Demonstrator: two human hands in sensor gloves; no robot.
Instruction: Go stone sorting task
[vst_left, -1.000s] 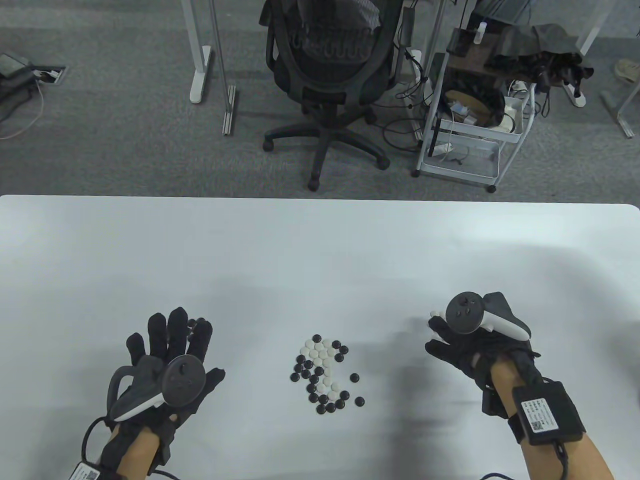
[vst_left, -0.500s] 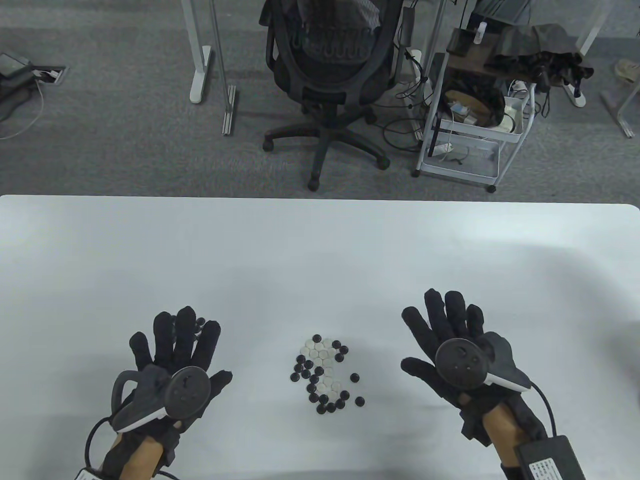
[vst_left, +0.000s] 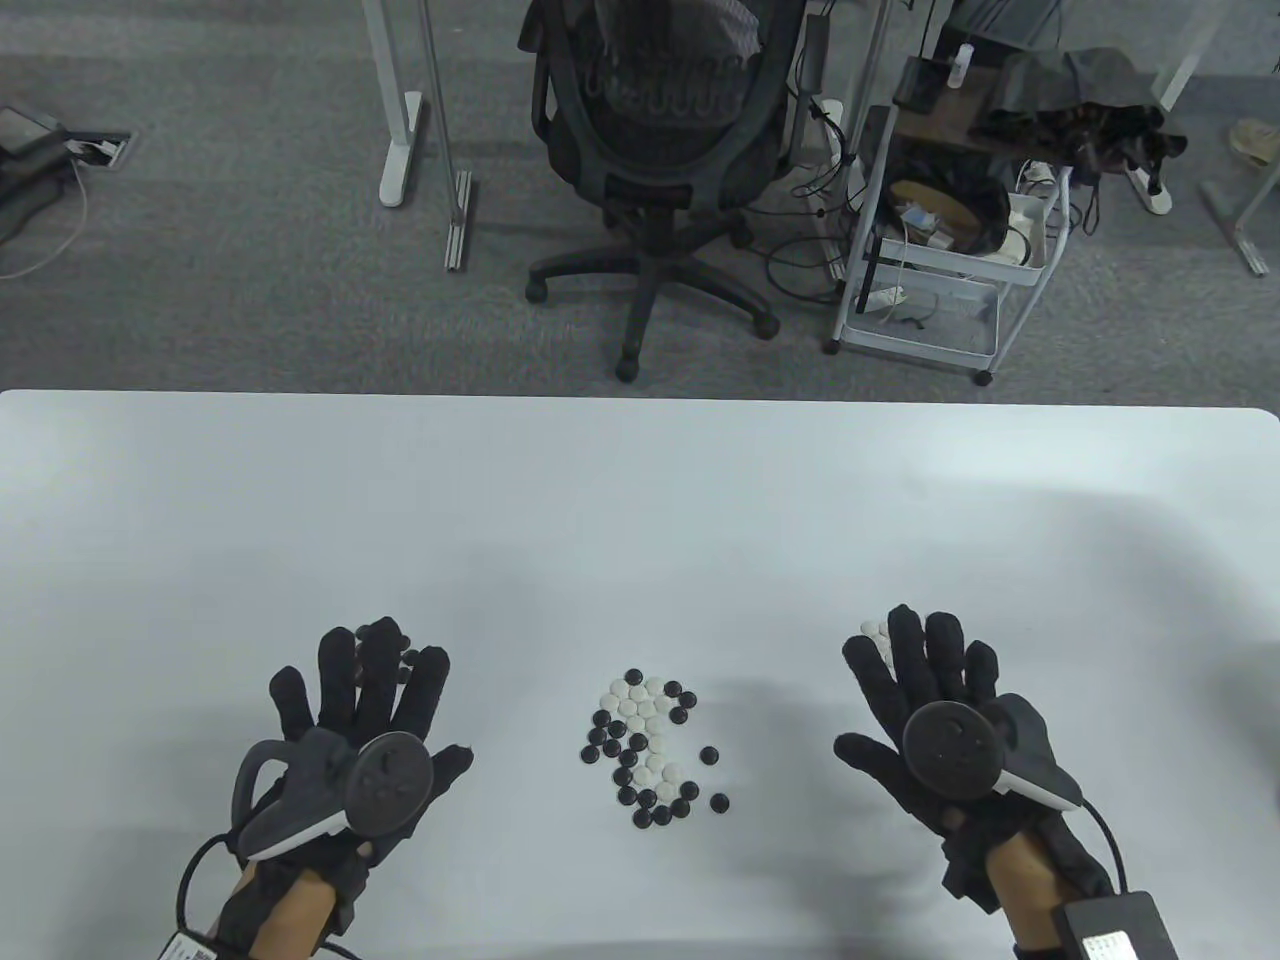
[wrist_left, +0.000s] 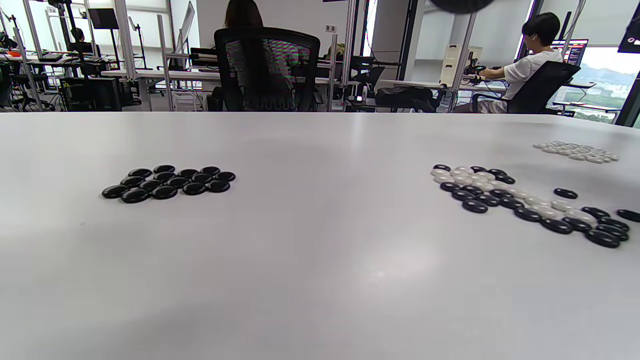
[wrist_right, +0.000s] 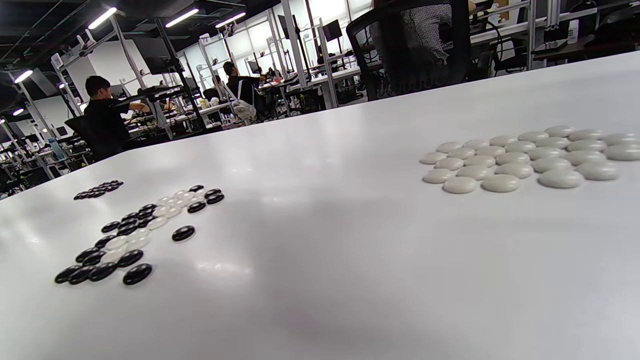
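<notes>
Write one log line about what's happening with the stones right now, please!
left hand: open above black pile | right hand: open above white pile | mixed pile: unsorted, between hands | holding: nothing

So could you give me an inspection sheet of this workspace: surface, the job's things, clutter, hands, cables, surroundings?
Surface: white table, matte, with soft shadows.
Job's things: mixed pile of black and white stones at centre; sorted black stones on the left; sorted white stones on the right.
Clutter: nothing seen on the table beyond the stones.
Hands: left hand spread flat over the black group; right hand spread flat over the white group; neither hand's grip holds a stone that I can see.
Cables: a cable loops from the left wrist; another from the right wrist.
Surroundings: office chair, wire cart, grey carpet.
</notes>
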